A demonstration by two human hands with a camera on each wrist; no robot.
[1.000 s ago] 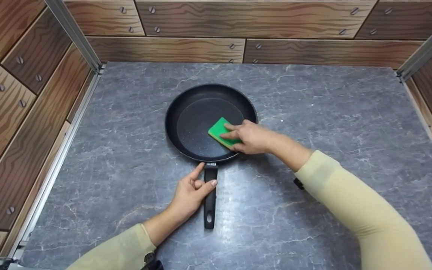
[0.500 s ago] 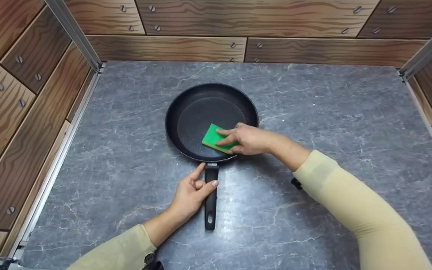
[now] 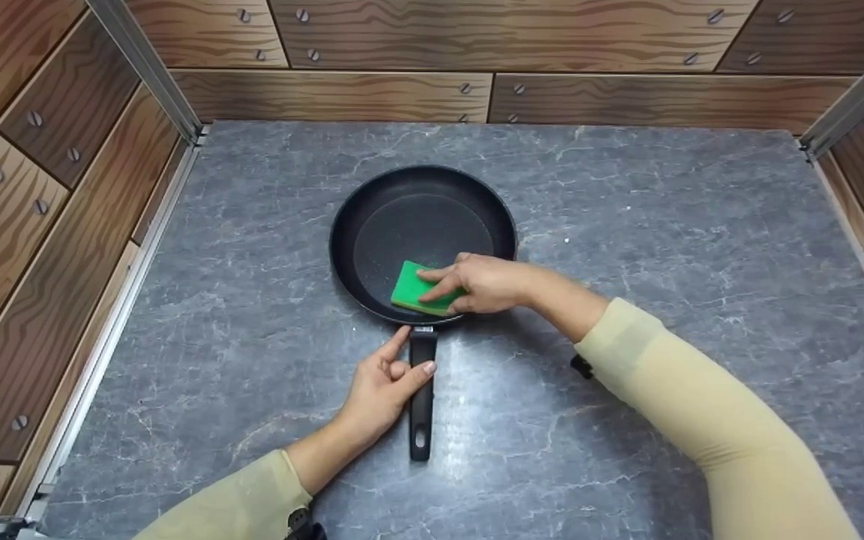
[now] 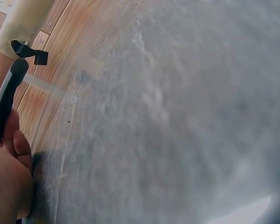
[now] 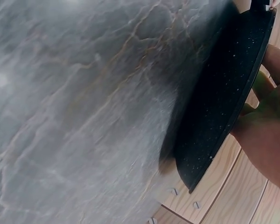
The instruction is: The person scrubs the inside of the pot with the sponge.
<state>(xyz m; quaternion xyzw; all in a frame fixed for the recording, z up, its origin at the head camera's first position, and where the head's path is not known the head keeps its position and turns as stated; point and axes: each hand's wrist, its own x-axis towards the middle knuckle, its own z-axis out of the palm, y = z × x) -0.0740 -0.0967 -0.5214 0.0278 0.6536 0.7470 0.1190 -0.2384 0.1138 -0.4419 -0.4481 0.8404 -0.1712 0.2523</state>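
A black frying pan [image 3: 413,225] lies flat on the grey marbled table, its handle [image 3: 421,420] toward me. My left hand [image 3: 372,390] holds that handle near the pan, thumb on top and index finger reaching to the rim. Inside the pan, at its near side, my right hand [image 3: 493,285] grips a green sponge [image 3: 408,285] with a yellow underside, fingers spread over its top. From the left wrist, the handle [image 4: 5,100] shows beside curled fingers. The right wrist view has the pan's speckled outer wall [image 5: 221,93] hiding most of the sponge.
Wood-patterned panels [image 3: 402,34] close off the back and both sides of the table [image 3: 664,300]. Metal profiles [image 3: 151,71] run along the corners and left edge. A few tiny white specks lie on the tabletop.
My right hand has slid the sponge left and toward me across the pan's bottom, turning it slightly. The left hand and the pan stay nearly in place.
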